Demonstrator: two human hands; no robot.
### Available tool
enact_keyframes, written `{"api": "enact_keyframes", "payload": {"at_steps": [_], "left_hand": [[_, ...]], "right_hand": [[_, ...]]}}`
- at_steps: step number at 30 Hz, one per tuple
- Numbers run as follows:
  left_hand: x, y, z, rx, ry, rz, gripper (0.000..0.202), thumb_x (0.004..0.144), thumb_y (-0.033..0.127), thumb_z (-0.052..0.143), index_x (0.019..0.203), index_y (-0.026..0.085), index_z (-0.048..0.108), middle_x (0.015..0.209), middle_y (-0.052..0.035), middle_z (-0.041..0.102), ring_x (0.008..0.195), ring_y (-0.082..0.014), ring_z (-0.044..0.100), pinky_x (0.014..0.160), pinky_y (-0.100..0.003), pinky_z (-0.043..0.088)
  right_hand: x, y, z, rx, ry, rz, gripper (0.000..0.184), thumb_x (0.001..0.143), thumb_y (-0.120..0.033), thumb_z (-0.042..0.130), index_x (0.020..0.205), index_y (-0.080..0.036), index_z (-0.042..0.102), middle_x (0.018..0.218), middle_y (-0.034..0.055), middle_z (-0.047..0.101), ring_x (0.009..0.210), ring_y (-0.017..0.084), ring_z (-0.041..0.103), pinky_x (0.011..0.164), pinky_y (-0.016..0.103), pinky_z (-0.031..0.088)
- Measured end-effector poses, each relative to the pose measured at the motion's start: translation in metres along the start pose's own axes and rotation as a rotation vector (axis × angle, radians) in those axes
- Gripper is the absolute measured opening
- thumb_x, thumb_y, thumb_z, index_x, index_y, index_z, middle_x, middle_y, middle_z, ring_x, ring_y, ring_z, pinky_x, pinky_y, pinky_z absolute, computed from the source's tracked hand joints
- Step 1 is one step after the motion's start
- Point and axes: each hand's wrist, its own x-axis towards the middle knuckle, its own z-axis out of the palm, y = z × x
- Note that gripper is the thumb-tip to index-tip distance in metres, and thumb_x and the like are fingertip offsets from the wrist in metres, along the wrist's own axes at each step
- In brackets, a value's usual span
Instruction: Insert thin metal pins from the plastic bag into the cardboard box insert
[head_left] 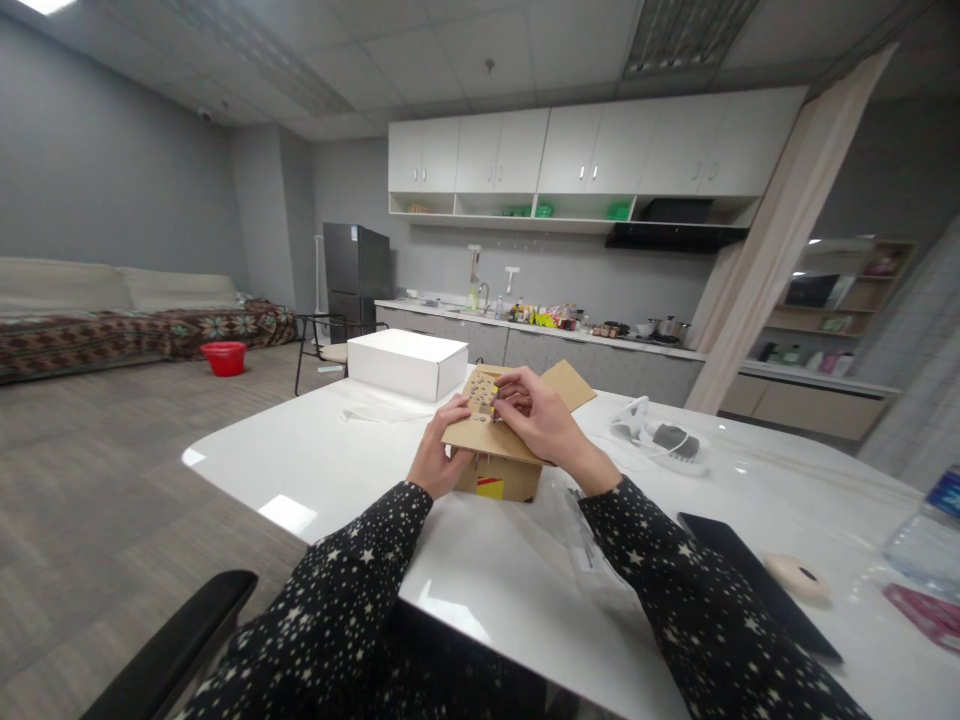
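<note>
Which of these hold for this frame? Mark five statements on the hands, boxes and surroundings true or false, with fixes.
1. The left hand touches the cardboard box. True.
2. The right hand lies flat on the white table. False: it is at the top of the cardboard box, fingers bent.
3. A white box stands on the table, beyond the cardboard box and to its left. True.
4. The red basin is up on the table. False: the red basin is on the floor.
5. The refrigerator is bright white. False: the refrigerator is dark grey.
</note>
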Motion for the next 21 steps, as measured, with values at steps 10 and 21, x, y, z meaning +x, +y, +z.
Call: {"api": "enact_keyframes", "payload": {"at_steps": [10, 21], "left_hand": [[0.0019, 0.0029, 0.0001, -0.017, 0.002, -0.014, 0.039, 0.088, 0.025, 0.06, 0.125, 0.023, 0.051, 0.139, -0.0153, 0.053, 0.139, -0.0302, 0.043, 0.113, -0.059, 0.039], [-0.0003, 0.002, 0.0019, 0.02, 0.008, -0.016, 0.041, 0.087, 0.025, 0.059, 0.127, 0.024, 0.05, 0.138, -0.0145, 0.054, 0.139, -0.03, 0.044, 0.113, -0.058, 0.039]], "right_hand": [[-0.0007, -0.0027, -0.0023, -0.042, 0.022, -0.027, 0.011, 0.087, -0.027, 0.059, 0.095, -0.022, 0.054, 0.093, 0.0051, 0.068, 0.081, 0.018, 0.068, 0.073, 0.033, 0.058], [-0.0026, 0.0027, -0.0022, -0.005, -0.014, -0.04, 0.012, 0.087, -0.03, 0.06, 0.091, -0.022, 0.051, 0.095, 0.0055, 0.067, 0.078, 0.017, 0.067, 0.07, 0.032, 0.056]]}}
